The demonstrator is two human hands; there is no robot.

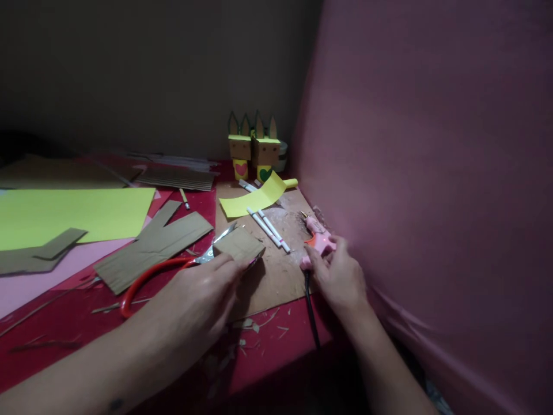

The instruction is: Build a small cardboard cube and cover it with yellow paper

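Note:
A small piece of cardboard (239,244) is pinched in my left hand (211,288), held above the cardboard mat. Scissors with red handles (158,266) lie just behind and beside that hand, their blades partly covered by the held piece. At the right edge of the mat, my right hand (339,274) is closed around a pink glue gun (320,237) with an orange trigger. The gun's nozzle points away from me, and a black cord (310,311) runs from its grip towards the table edge. White markers (270,230) lie between the two hands.
A curled yellow paper strip (254,199) rests on the cardboard mat (276,285). Two cardboard figures with hearts (241,151) stand at the back. Cardboard strips (155,248), a yellow sheet (78,213) and a pencil (185,199) lie left. Pink cloth (410,173) hangs at right.

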